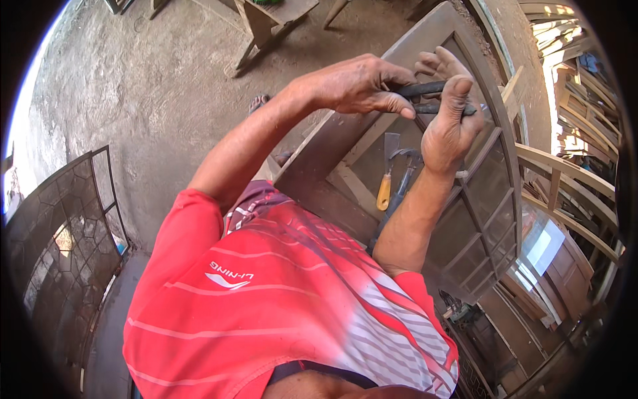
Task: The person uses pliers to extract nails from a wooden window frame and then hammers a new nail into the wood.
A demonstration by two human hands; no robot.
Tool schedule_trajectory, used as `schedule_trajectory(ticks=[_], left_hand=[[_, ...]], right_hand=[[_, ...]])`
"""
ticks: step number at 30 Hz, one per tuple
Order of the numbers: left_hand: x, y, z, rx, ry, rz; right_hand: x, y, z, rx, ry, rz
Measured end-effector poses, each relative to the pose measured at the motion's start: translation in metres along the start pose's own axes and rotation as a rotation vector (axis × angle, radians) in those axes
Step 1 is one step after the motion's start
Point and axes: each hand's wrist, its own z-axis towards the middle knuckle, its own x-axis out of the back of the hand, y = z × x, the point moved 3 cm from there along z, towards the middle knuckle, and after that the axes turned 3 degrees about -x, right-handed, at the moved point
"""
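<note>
Both hands grip dark plier handles over top of door frame: left hand point(355, 83) closed on upper handle point(420, 88), right hand point(452, 126) wrapped round lower one. Wooden door frame point(435, 40) w/ glass panes lies flat below. On it, near right forearm: hammer point(404, 174), then yellow-handled chisel point(386, 179).

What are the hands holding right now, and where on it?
Both hands grip a dark plier-like tool by its two handles: the left hand on the upper handle, the right hand wrapped over the lower one. The tool's head is hidden.
</note>
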Motion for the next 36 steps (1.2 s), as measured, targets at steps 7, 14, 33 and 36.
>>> schedule_trajectory(ticks=[7,14,33,36], left_hand=[[0.010,0.016,0.002,0.101,0.043,0.000],[0.016,0.003,-0.015,0.112,0.157,0.041],[0.011,0.006,-0.032,-0.015,0.076,0.031],[0.010,0.008,-0.035,-0.061,0.087,-0.042]], right_hand=[[0.010,0.005,-0.010,0.109,0.120,0.053],[0.009,0.012,-0.021,0.157,0.111,0.028],[-0.034,0.008,-0.025,0.243,0.085,0.185],[-0.035,0.020,-0.019,0.188,-0.060,0.405]])
